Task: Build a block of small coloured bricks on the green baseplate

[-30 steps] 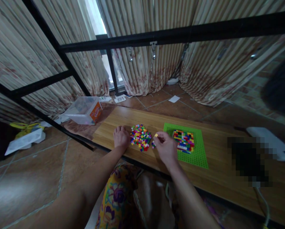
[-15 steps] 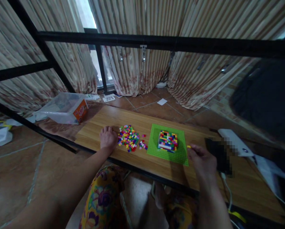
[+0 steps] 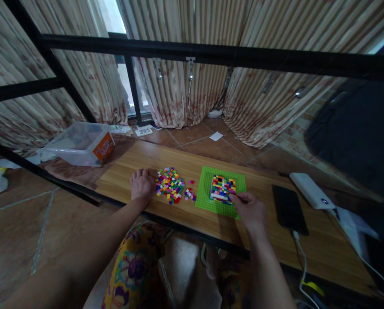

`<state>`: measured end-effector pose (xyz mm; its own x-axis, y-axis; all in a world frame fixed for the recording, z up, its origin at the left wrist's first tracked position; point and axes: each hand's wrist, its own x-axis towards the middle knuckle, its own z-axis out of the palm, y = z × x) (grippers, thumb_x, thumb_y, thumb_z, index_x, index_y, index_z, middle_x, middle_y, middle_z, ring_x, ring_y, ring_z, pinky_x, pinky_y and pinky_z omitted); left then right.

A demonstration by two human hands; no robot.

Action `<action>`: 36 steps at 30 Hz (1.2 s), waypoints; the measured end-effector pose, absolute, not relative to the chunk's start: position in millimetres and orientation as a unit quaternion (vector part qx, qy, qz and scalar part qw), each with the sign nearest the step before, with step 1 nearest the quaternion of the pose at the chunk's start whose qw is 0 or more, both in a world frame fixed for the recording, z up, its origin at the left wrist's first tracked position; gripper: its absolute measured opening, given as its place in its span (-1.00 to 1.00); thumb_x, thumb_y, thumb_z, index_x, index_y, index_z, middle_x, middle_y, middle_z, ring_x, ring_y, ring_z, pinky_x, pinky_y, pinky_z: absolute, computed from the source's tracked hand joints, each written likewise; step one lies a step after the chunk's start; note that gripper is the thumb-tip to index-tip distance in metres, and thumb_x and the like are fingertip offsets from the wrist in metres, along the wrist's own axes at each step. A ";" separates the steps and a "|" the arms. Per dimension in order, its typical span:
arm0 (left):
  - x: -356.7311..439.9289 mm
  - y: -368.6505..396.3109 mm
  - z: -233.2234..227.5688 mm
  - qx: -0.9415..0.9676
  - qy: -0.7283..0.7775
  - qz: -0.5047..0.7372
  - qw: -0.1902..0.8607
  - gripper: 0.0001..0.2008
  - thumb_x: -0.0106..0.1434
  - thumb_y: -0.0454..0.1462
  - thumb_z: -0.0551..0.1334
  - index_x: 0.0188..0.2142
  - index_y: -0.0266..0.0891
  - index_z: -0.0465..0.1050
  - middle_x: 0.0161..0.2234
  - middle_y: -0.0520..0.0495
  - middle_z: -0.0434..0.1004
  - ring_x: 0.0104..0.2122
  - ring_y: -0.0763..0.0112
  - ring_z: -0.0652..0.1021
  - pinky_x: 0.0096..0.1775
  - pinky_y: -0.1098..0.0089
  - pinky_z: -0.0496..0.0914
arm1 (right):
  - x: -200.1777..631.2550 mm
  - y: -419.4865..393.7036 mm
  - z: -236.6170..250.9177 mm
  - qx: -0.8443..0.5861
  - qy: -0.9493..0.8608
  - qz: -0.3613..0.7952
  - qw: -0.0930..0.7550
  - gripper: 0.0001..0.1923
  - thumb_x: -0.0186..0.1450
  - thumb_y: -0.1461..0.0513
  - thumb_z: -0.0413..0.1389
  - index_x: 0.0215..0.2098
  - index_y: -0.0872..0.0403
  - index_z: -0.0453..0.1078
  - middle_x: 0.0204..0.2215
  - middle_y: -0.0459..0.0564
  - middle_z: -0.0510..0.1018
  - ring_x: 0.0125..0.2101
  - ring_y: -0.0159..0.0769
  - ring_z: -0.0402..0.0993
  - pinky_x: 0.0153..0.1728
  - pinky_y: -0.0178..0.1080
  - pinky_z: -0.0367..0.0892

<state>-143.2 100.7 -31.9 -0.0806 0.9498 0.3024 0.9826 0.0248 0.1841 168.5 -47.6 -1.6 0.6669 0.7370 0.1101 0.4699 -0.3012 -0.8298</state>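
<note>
green baseplate (image 3: 207,201) at frame centre lies unrestrained while the right hand (image 3: 249,210), fingers pinched narrow at the brick block (image 3: 223,188), may shift it; left hand (image 3: 142,185) rests flat beside loose bricks (image 3: 170,185).

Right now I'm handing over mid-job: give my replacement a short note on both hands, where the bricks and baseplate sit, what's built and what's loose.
Left hand: flat on the wooden table, beside the loose brick pile, holding nothing visible.
Right hand: fingertips at the near right corner of the brick block; whether it pinches a brick cannot be told.
The block stands on the green baseplate, several layers high.
A few stray bricks lie between pile and plate.
Left to do: the pile and strays are unplaced.
A phone lies to the right.
</note>
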 end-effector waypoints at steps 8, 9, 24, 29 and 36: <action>-142.9 100.4 -32.0 -0.679 -0.713 -0.170 0.041 -0.69 0.28 -0.30 0.01 -0.10 -0.32 0.45 -0.05 -0.29 0.45 -0.03 0.03 0.40 -0.06 0.15 0.32 | 178.9 -45.3 -15.9 -0.798 -0.344 0.191 0.457 -0.50 -0.04 -0.12 0.26 -0.45 0.16 0.52 -0.60 0.06 0.56 -0.61 -0.25 0.41 -0.57 -0.25 0.23; -142.8 100.5 -32.0 -0.679 -0.713 -0.171 0.042 -0.69 0.28 -0.30 0.00 -0.10 -0.31 0.45 -0.05 -0.29 0.45 -0.03 0.03 0.40 -0.06 0.15 0.32 | 179.5 -45.0 -16.6 -0.797 -0.334 0.199 0.462 -0.50 -0.05 -0.12 0.27 -0.45 0.16 0.52 -0.61 0.06 0.55 -0.61 -0.25 0.40 -0.58 -0.25 0.23; -141.1 99.7 -30.5 -0.674 -0.717 -0.172 0.037 -0.67 0.29 -0.30 -0.01 -0.09 -0.32 0.45 -0.06 -0.29 0.46 -0.05 0.04 0.41 -0.05 0.14 0.31 | 180.0 -48.9 -12.4 -0.733 -0.342 0.248 0.534 -0.56 -0.04 -0.05 0.31 -0.36 0.12 0.57 -0.49 0.03 0.62 -0.53 -0.27 0.48 -0.50 -0.26 0.36; -141.4 100.5 -30.6 -0.676 -0.715 -0.173 0.035 -0.67 0.28 -0.31 0.00 -0.08 -0.32 0.46 -0.06 -0.29 0.46 -0.04 0.03 0.40 -0.04 0.13 0.30 | 170.0 -51.2 -2.1 -0.725 -0.347 0.275 0.528 -0.57 0.01 -0.05 0.27 -0.32 0.11 0.56 -0.40 0.04 0.63 -0.60 -0.34 0.45 -0.57 -0.27 0.38; -141.1 99.8 -30.4 -0.678 -0.714 -0.170 0.038 -0.67 0.29 -0.31 -0.02 -0.09 -0.32 0.45 -0.06 -0.28 0.46 -0.04 0.02 0.40 -0.04 0.14 0.30 | 171.7 -51.7 -3.8 -0.704 -0.389 0.262 0.534 -0.62 0.04 -0.04 0.26 -0.38 0.09 0.53 -0.42 0.02 0.62 -0.52 -0.28 0.49 -0.48 -0.23 0.42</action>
<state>-141.1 99.8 -30.4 -0.0773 0.9556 0.2844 0.9813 0.0224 0.1913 171.7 -51.7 -3.8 0.5605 0.8269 0.0458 0.2675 -0.1284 -0.9550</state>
